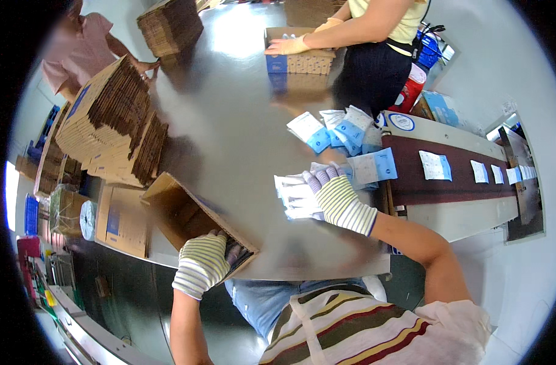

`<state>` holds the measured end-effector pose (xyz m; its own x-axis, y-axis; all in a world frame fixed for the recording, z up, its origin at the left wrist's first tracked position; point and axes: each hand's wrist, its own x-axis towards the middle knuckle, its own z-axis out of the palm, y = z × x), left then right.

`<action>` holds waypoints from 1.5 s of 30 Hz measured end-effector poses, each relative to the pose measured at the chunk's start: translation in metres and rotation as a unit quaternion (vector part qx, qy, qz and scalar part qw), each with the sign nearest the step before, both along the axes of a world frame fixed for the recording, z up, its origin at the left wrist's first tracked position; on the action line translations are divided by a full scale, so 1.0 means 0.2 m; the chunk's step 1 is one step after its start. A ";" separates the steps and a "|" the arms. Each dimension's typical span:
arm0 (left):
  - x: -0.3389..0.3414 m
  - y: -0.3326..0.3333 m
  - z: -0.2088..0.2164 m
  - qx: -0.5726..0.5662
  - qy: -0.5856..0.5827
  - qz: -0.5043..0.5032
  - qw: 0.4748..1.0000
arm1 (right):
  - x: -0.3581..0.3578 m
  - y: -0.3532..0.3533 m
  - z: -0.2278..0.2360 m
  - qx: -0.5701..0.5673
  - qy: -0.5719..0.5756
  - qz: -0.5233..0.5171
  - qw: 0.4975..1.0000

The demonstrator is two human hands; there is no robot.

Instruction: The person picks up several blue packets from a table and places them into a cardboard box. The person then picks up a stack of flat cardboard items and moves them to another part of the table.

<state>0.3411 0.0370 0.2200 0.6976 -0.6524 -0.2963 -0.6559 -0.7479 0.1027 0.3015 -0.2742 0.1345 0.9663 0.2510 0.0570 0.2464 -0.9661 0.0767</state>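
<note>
An open cardboard box lies tilted at the near left of the metal table, its opening toward me. My left hand, in a striped glove, is closed on the near end of the box; its fingertips are partly hidden inside. At the middle right, my right hand, in the same kind of glove, is closed around a bunch of white-and-blue packets standing side by side. Just beyond it lie more loose packets, and one packet rests close to its fingers.
Packets sit spaced along a dark conveyor belt at the right. Flattened cartons are stacked at the left. Across the metal table, a co-worker's gloved hands are at a filled box; another person stands far left.
</note>
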 end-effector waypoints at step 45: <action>-0.14 -0.02 0.15 -0.028 0.006 -0.032 0.999 | -0.14 0.10 -0.01 0.580 0.259 0.062 0.770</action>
<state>0.3126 0.0332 0.2510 0.6512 -0.7108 -0.2660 -0.7001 -0.6979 0.1509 0.2738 -0.2540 0.1332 0.9075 0.4139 -0.0713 0.0504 -0.2758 -0.9599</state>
